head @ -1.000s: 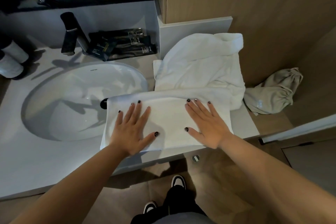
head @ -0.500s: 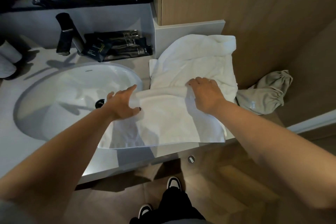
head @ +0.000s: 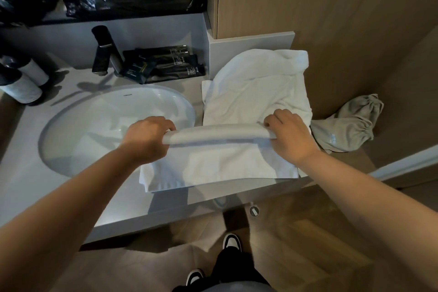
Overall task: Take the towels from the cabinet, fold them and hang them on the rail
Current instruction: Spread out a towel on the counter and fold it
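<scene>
A folded white towel [head: 220, 163] lies on the countertop [head: 28, 187] to the right of the sink, its near part flat and its far edge lifted into a rounded fold. My left hand [head: 148, 138] grips the left end of that raised fold. At the right end my right hand [head: 288, 136] grips the same fold. Behind it a second white towel [head: 256, 87] lies crumpled against the wall. No rail is in view.
An oval white sink [head: 99, 125] fills the counter's left, with a black faucet [head: 104, 51] and dark toiletry packets [head: 166, 64] behind it. Two bottles [head: 22, 80] stand at far left. A grey drawstring bag [head: 348, 125] sits right of the towels. Wooden wall panels rise behind.
Both hands went from pressing flat on the towel to gripping its far edge, and have lifted that edge up and toward me into a fold.
</scene>
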